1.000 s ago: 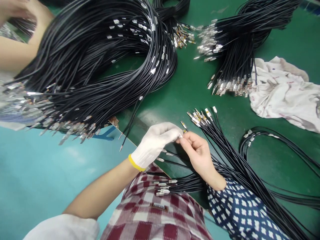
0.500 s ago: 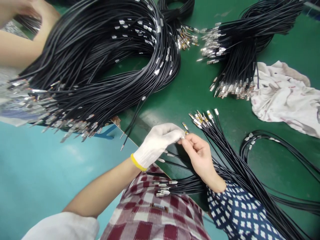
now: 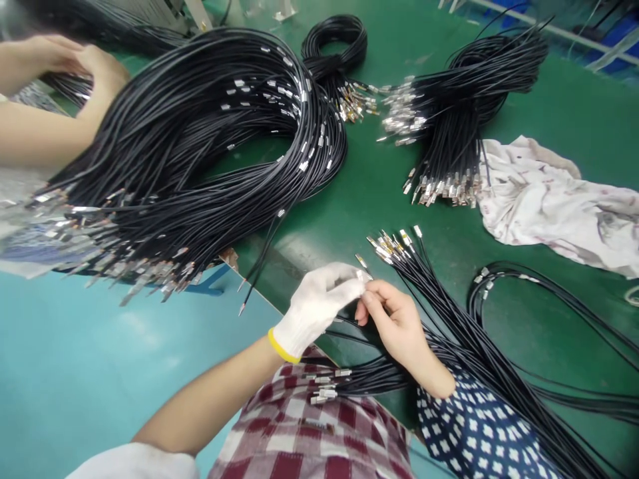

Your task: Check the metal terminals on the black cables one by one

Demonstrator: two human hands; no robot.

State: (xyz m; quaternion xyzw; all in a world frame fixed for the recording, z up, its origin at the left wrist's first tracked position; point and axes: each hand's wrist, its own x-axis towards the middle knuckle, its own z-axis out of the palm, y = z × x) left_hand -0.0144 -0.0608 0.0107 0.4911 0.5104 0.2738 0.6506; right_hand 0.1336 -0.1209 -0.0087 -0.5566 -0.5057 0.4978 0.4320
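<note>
My left hand [image 3: 315, 301], in a white knit glove with a yellow cuff, pinches at the fingertips. My bare right hand [image 3: 399, 322] meets it there, thumb and forefinger pressed together. Between them a small silvery cable end [image 3: 360, 275] shows; the fingers cover most of it. Just beyond the hands lies a bundle of black cables [image 3: 449, 293] with metal connectors, running under my right forearm. More cable ends [image 3: 327, 394] with silver connectors lie by the checked apron, below my hands.
A large coil of black cables [image 3: 319, 159] fills the left of the green table [image 3: 379, 193], near another person's hands [image 3: 102, 76]. Farther back are a small coil [image 3: 357, 40] and crossed bundles [image 3: 459, 100]. A white cloth [image 3: 544, 199] and looped cables [image 3: 474, 293] lie right.
The view has tilted up slightly, showing more of the table's far side. Both hands stay together at the cable end, with the right fingers slightly shifted.
</note>
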